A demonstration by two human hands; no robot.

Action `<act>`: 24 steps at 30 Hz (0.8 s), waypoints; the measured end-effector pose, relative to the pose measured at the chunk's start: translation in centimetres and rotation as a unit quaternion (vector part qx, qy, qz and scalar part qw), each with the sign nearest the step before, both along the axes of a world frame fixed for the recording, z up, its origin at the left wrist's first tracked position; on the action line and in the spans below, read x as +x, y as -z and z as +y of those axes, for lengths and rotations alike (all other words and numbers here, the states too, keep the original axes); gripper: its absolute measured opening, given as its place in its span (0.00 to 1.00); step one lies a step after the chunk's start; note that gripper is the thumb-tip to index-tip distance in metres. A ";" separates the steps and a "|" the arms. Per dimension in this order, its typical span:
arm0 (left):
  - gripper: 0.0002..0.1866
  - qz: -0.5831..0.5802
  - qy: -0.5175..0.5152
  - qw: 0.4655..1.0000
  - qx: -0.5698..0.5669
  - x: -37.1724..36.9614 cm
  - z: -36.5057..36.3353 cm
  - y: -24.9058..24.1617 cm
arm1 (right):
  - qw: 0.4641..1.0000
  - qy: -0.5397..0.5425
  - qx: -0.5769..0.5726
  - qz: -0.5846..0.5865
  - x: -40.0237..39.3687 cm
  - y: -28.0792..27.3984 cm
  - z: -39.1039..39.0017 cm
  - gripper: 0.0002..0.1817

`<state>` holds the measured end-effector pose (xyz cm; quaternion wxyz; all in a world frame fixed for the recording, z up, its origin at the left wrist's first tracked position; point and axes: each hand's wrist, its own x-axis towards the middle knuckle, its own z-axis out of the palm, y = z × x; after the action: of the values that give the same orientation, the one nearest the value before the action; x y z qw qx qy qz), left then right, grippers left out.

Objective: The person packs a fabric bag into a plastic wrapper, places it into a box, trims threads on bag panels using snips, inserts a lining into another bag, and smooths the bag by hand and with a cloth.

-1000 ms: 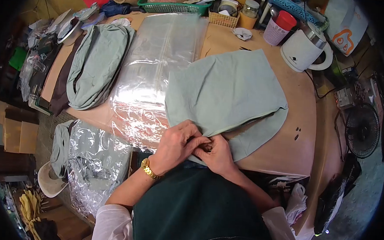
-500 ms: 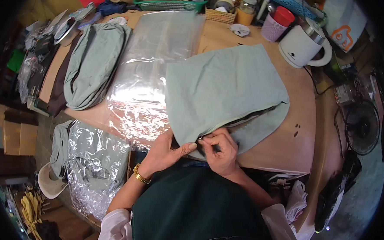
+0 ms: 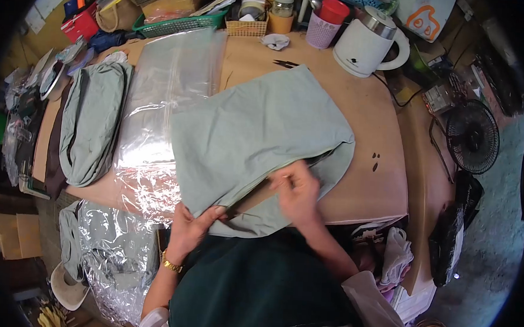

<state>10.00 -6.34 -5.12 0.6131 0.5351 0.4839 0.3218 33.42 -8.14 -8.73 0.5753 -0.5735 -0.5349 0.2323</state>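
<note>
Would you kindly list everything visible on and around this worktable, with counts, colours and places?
fabric cover: one, pale green, table centre, near edge open
plastic sheet: one, clear, left of the cover
folded covers: one pile, pale green, table's left
bagged covers: one bundle, in clear plastic, below the table's left edge
kettle: one, white, far right
cup: one, pink with red lid, beside the kettle
basket: one, green, far edge
fan: one, black, right of the table
left hand: grips the cover's near corner
right hand: blurred, at the cover's opening
</note>
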 end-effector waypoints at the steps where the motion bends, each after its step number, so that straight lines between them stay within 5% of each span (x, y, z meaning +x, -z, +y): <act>1: 0.07 -0.020 -0.018 1.000 0.017 -0.3 0.0 -0.4 | 0.993 0.063 0.052 -0.086 2.1 -0.1 0.8 0.06; 5: 0.09 -0.024 -0.017 0.999 0.022 -1.6 0.4 -2.4 | 0.933 0.201 0.096 -0.283 5.1 -3.5 0.1 0.08; 9: 0.16 0.022 0.019 1.000 0.006 -1.7 0.9 -2.2 | 0.962 0.180 0.031 -0.205 4.9 -2.2 -0.3 0.08; 12: 0.24 0.167 0.150 0.962 0.156 -1.9 1.5 -0.9 | 0.976 0.105 0.090 -0.171 4.1 -0.3 0.5 0.08; 14: 0.29 0.542 0.267 0.785 0.138 -2.1 1.8 -5.5 | 0.990 0.083 0.047 -0.102 3.6 0.0 0.2 0.08; 16: 0.22 0.485 0.105 0.836 0.233 -1.6 2.5 -8.8 | 0.993 0.062 0.036 -0.093 3.5 0.2 0.3 0.08; 18: 0.19 0.335 0.059 0.878 0.336 1.2 4.0 -9.2 | 0.996 0.036 0.027 -0.080 2.6 0.2 0.4 0.08; 20: 0.19 0.215 0.106 0.873 0.424 5.7 6.1 -7.0 | 0.992 -0.002 0.047 -0.117 1.5 -0.4 0.7 0.07; 24: 0.21 0.279 0.233 0.834 0.416 12.9 9.5 -2.9 | 0.979 -0.017 0.031 -0.202 1.0 -1.0 0.2 0.06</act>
<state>22.88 3.19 -2.24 0.2289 0.9034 0.3160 0.1780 34.46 -7.97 -7.68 0.4687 -0.5814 -0.6568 0.1046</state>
